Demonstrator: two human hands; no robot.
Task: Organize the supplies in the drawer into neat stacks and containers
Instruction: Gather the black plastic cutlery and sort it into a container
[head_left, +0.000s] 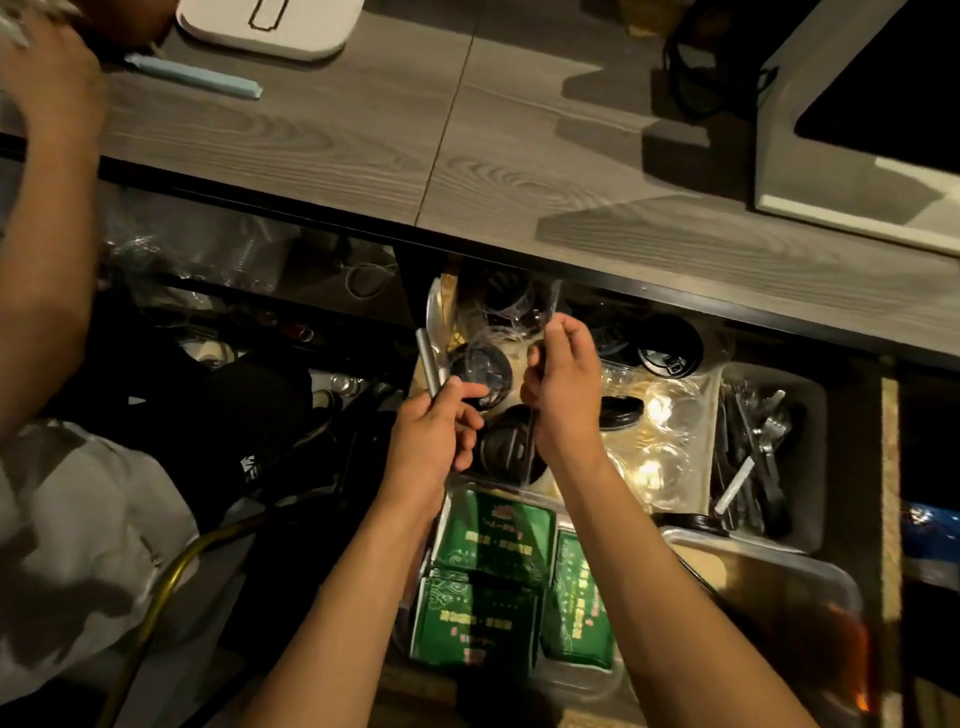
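Down in the open drawer (889, 467), green packets (493, 535) are lying nearest; beyond them the left hand (434, 436) is gripping a grey stick (429, 361). The right hand (563, 384) is pinching clear wrap (511, 312) above black lids (506, 452)

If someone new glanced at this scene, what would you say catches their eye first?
Two bare hands meet over the open drawer: the left hand grips a slim silver metal rod, the right hand pinches crinkled clear plastic wrap. Below them lie green printed packets, and black round plastic lids sit to the right.
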